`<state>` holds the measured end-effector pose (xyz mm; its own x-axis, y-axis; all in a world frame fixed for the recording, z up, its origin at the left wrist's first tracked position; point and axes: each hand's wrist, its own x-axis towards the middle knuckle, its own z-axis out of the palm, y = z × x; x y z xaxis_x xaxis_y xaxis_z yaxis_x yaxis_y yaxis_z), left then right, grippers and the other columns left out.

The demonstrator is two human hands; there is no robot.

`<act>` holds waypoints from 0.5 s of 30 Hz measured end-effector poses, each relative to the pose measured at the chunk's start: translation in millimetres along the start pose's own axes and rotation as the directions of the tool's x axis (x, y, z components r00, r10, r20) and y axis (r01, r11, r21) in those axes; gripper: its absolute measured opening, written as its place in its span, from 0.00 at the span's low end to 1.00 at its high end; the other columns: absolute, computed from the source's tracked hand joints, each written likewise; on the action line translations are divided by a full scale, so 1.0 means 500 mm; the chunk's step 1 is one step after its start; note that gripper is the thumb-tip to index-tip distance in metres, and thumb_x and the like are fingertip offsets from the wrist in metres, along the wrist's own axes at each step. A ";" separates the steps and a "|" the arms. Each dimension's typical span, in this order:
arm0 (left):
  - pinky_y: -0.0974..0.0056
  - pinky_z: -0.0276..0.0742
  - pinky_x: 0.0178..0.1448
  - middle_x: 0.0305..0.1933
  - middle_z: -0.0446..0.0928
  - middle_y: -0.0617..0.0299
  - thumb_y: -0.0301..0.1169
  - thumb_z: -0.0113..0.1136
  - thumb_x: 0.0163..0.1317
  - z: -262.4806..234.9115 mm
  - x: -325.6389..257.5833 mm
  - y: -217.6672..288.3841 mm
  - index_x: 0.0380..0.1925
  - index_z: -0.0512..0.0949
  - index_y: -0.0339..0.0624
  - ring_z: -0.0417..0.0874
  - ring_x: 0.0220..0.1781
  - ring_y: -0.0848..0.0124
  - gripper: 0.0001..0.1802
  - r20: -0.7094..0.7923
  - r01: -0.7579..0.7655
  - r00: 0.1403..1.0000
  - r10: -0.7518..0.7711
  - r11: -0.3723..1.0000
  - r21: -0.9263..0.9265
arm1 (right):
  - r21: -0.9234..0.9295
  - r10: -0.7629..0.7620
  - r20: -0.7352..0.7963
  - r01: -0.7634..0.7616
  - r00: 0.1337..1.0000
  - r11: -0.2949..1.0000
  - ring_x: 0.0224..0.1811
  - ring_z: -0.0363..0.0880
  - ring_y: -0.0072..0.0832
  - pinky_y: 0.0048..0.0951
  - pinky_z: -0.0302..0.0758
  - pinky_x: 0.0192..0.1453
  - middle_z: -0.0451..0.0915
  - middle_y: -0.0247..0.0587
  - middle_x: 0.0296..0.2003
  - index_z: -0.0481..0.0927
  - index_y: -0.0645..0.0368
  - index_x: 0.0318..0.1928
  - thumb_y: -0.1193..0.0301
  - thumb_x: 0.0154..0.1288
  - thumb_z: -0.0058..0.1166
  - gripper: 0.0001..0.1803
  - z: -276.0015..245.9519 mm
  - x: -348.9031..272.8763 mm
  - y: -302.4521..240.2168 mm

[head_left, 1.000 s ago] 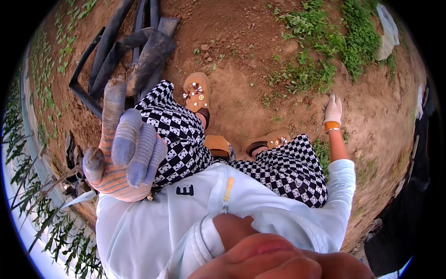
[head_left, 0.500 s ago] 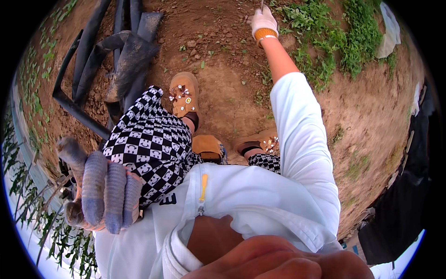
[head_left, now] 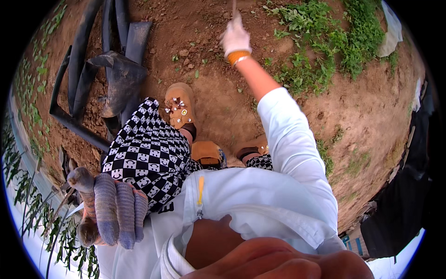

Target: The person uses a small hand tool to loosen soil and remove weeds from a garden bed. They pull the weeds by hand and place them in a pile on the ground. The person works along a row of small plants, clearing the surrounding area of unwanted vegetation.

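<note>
My right hand (head_left: pixel 236 38), in a whitish glove with an orange band at the wrist, reaches far out over the soil, slightly blurred. Its fingers are closed around a thin rod-like handle (head_left: pixel 234 6), whose far part is cut off by the upper edge. At the lower left, beside my knee, my left hand (head_left: pixel 116 209) wears a grey-blue knit glove with dirty brown tips. The fingers of that hand are curled in; whether anything is inside them is hidden. Checkered trousers (head_left: pixel 144 162) cover my bent leg next to it.
Black flattened hoses (head_left: pixel 125 74) lie in a tangle on the left, beside my brown shoe (head_left: pixel 180 107). Green weeds (head_left: pixel 311 42) grow at the upper right, with a pale plastic sheet (head_left: pixel 391 30) beyond. Dark sheeting (head_left: pixel 395 209) edges the far right.
My right hand has swung left and a little nearer, bringing the rod with it. My left hand has shifted slightly right and down, fingers still curled. The view has shifted slightly.
</note>
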<state>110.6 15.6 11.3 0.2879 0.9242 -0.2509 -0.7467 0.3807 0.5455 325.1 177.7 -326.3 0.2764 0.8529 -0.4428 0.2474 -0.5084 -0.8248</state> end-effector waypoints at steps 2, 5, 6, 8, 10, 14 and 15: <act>0.65 0.84 0.28 0.28 0.80 0.61 0.36 0.63 0.62 -0.004 0.000 -0.004 0.73 0.50 0.53 0.83 0.23 0.68 0.43 0.025 -0.027 0.999 0.028 0.999 -0.018 | 0.098 -0.043 -0.034 0.046 0.999 0.994 0.27 0.81 0.28 0.33 0.80 0.37 0.81 0.44 0.25 0.52 0.47 0.73 0.65 0.77 0.34 0.27 -0.052 0.102 -0.007; 0.64 0.84 0.28 0.29 0.81 0.61 0.35 0.63 0.63 0.004 -0.001 -0.007 0.73 0.50 0.52 0.83 0.23 0.68 0.43 0.025 -0.078 0.997 0.079 0.997 -0.030 | 0.572 0.100 -0.026 -0.067 0.995 0.817 0.28 0.80 0.35 0.38 0.76 0.31 0.79 0.47 0.29 0.58 0.39 0.72 0.64 0.76 0.37 0.26 -0.074 0.262 0.005; 0.65 0.84 0.28 0.29 0.81 0.61 0.35 0.63 0.63 0.004 0.029 -0.007 0.73 0.50 0.52 0.83 0.23 0.69 0.43 0.089 -0.010 0.996 0.015 0.999 -0.053 | -0.123 -0.292 -0.330 0.266 0.898 0.956 0.31 0.81 0.36 0.40 0.76 0.33 0.81 0.47 0.33 0.58 0.43 0.72 0.65 0.74 0.39 0.27 -0.098 0.356 0.124; 0.65 0.83 0.28 0.29 0.80 0.61 0.35 0.63 0.63 0.014 0.048 -0.005 0.73 0.50 0.52 0.83 0.22 0.69 0.43 0.097 0.018 0.995 -0.011 0.998 -0.065 | -0.500 -0.571 -0.170 0.429 0.803 0.752 0.31 0.82 0.33 0.37 0.78 0.36 0.82 0.46 0.31 0.54 0.47 0.73 0.65 0.75 0.37 0.28 -0.077 0.383 0.215; 0.64 0.83 0.27 0.28 0.80 0.62 0.35 0.62 0.63 0.024 0.038 -0.014 0.73 0.51 0.52 0.82 0.22 0.69 0.42 -0.007 -0.032 0.999 0.032 0.998 -0.053 | -0.227 -0.323 -0.062 0.302 0.944 0.926 0.25 0.80 0.28 0.32 0.79 0.36 0.81 0.44 0.26 0.53 0.47 0.73 0.64 0.77 0.34 0.26 0.019 0.215 0.149; 0.64 0.83 0.26 0.28 0.80 0.62 0.35 0.61 0.64 0.025 0.062 -0.004 0.73 0.51 0.52 0.82 0.22 0.68 0.42 -0.027 0.038 0.999 -0.039 0.998 -0.059 | 0.009 -0.023 0.102 0.023 0.994 1.000 0.17 0.74 0.24 0.29 0.77 0.25 0.82 0.42 0.26 0.60 0.40 0.71 0.65 0.76 0.43 0.26 -0.043 0.034 0.080; 0.64 0.83 0.26 0.28 0.80 0.62 0.35 0.61 0.64 0.021 0.071 -0.003 0.73 0.51 0.52 0.83 0.22 0.68 0.41 -0.002 0.076 0.997 -0.076 0.995 -0.061 | 0.146 0.025 0.087 -0.037 0.996 0.989 0.17 0.73 0.22 0.27 0.77 0.25 0.82 0.41 0.26 0.60 0.38 0.71 0.63 0.76 0.43 0.26 -0.084 0.042 0.081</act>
<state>128.4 48.2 10.0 0.3428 0.8927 -0.2927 -0.7581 0.4468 0.4750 379.9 170.1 -354.5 0.2011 0.8471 -0.4918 0.0991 -0.5171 -0.8502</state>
